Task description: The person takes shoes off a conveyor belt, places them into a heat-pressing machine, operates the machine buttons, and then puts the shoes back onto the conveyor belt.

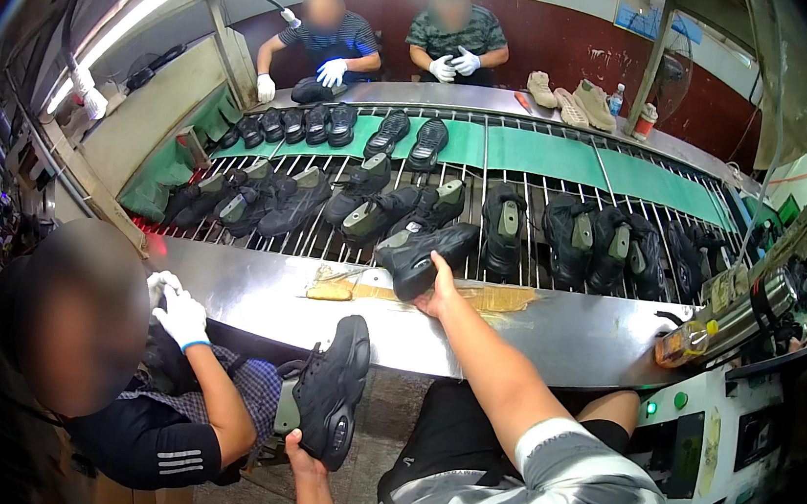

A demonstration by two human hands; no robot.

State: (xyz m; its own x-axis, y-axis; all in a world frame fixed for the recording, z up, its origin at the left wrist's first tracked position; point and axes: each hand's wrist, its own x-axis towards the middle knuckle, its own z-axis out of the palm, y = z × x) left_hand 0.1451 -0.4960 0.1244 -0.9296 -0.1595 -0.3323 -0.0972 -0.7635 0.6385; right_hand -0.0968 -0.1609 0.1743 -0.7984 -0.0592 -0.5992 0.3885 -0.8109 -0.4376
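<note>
Low in front of me, my left hand point(306, 458) is closed around the heel end of a black athletic shoe point(335, 383). That shoe stands on end, toe up, with an olive-green block, likely a shoe last, showing at its opening. My right arm reaches forward over the metal counter. There my right hand point(438, 293) grips one end of another black shoe point(423, 256), which is tilted at the near edge of the rack. Further black shoes point(373, 217) sit right behind it on the rods. Part of each hand's fingers is hidden by its shoe.
A rack of metal rods point(539, 183) with green strips point(627, 182) carries several black shoes. On the steel counter point(252, 285) lies a yellowish block point(328, 292); a bottle point(685, 343) stands at right. A gloved co-worker point(182, 315) sits close left; two people work across.
</note>
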